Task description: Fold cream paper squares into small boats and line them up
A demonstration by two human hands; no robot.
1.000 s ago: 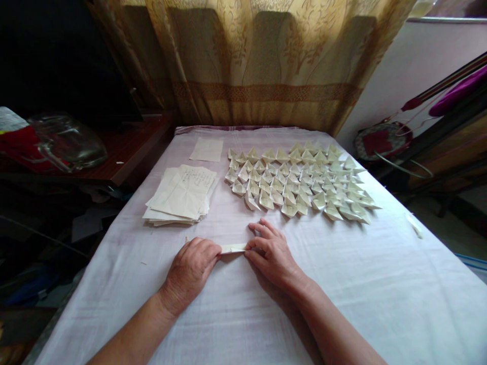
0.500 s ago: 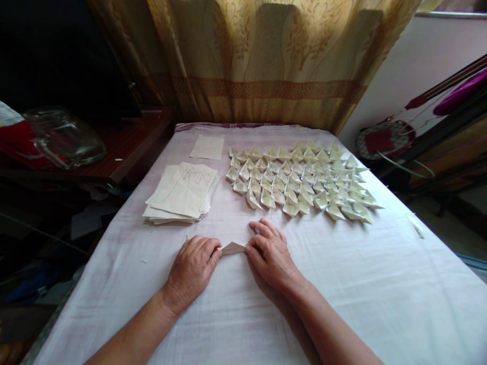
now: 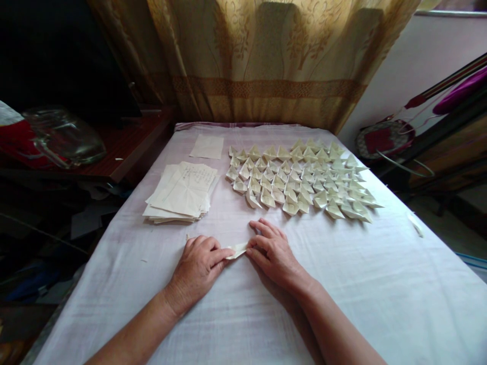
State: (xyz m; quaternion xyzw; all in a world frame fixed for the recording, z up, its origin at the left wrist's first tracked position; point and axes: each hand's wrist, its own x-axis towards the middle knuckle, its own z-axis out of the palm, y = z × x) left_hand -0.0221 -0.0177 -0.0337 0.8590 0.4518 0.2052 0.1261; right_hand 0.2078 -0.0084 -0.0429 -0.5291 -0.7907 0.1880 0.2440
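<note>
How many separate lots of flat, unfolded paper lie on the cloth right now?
2. A stack of sheets lies left of the folded pieces; a single sheet lies behind it, toward the curtain. The stack's sheet count is hidden.

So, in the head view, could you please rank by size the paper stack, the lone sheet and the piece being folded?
Largest: paper stack
Then: lone sheet, though it lies farther off
Smallest: folded piece

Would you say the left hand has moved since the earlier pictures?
Yes: the left hand slid slightly right, away from the stack of cream paper sheets.
</note>
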